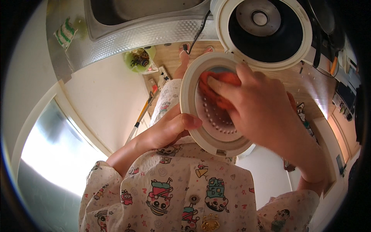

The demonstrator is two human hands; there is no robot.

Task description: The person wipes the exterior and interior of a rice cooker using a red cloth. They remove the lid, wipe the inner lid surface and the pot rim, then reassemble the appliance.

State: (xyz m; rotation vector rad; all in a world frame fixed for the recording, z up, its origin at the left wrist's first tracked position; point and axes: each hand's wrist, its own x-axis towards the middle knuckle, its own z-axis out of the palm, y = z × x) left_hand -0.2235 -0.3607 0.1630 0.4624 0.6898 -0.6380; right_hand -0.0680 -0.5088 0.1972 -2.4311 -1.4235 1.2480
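The round lid of a rice cooker [189, 95] stands raised on its hinge, its inner side facing up towards me. My left hand [174, 126] grips the lid's left rim, thumb on the inner edge. My right hand [255, 101] presses a red-orange cloth [211, 90] against the lid's dimpled metal inner plate [216, 121]; its palm side is hidden. Beyond the lid is the cooker's body [307, 34], with no inner pot in it, so the dark cavity and the round heating plate [258, 18] show.
A steel sink [139, 21] lies at the top left, with a green-and-white striped scrubber [66, 34] on the counter. A black cord [200, 33] hangs beside the cooker. Pans [321, 17] are at the upper right. A green bin [141, 59] stands on the floor.
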